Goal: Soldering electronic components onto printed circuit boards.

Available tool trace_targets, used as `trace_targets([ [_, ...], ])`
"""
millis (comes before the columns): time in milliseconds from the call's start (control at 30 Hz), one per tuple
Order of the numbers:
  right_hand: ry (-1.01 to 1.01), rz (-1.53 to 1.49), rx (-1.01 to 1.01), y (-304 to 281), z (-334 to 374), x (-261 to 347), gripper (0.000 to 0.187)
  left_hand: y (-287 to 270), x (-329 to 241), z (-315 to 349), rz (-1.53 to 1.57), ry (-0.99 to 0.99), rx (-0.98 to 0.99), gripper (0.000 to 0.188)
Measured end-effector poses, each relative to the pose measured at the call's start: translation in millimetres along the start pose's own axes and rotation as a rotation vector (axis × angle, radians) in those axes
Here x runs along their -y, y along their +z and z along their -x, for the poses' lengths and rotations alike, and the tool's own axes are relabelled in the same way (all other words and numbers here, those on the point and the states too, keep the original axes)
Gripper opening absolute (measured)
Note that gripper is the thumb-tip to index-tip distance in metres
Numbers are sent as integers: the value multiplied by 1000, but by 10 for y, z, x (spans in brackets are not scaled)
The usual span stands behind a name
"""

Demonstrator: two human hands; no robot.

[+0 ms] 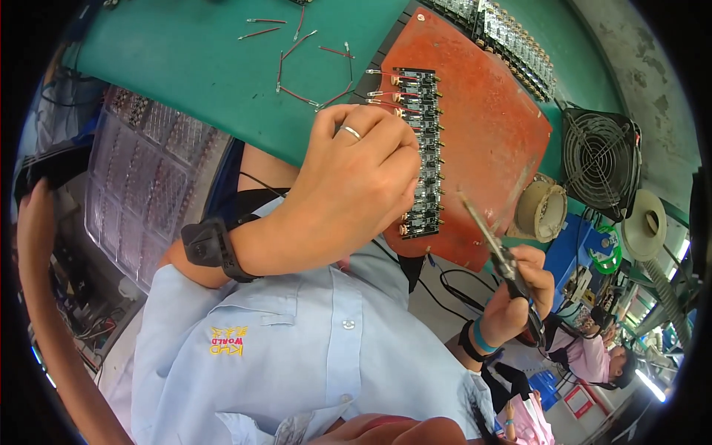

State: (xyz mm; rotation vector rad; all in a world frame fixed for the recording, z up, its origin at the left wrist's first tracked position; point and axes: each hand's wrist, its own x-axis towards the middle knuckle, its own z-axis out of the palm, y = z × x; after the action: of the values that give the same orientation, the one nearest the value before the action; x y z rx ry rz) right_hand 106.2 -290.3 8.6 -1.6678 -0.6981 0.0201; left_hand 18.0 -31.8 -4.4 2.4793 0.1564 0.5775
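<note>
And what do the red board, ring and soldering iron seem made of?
Red board: matte, perhaps fibreboard or plastic, given its scuffed surface. Ring: likely polished metal, from its silvery gleam. Soldering iron: dull greyish shaft, probably metal; dark handle, possibly plastic.

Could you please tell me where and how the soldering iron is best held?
Grip the soldering iron by its dark handle, probably from below, as the right hand does: the slim metal shaft points up-left, away from that hand.
</note>
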Motion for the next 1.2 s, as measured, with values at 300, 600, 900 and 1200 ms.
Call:
trace_targets([
  [300, 183, -14, 96, 191, -89, 54, 53, 0, -13, -1, -20, -11, -6, 12],
  [600, 215, -13, 108, 196, -84, 44, 51, -5, -9, 0, -37, -10, -1, 11],
  [900, 137, 59, 133, 132, -47, 11, 51, 48, 17, 5, -48, 52, -22, 10],
  [1200, 150, -416, -397, -657, 489, -551, 46, -44, 36, 9, -9, 33, 39, 18],
])
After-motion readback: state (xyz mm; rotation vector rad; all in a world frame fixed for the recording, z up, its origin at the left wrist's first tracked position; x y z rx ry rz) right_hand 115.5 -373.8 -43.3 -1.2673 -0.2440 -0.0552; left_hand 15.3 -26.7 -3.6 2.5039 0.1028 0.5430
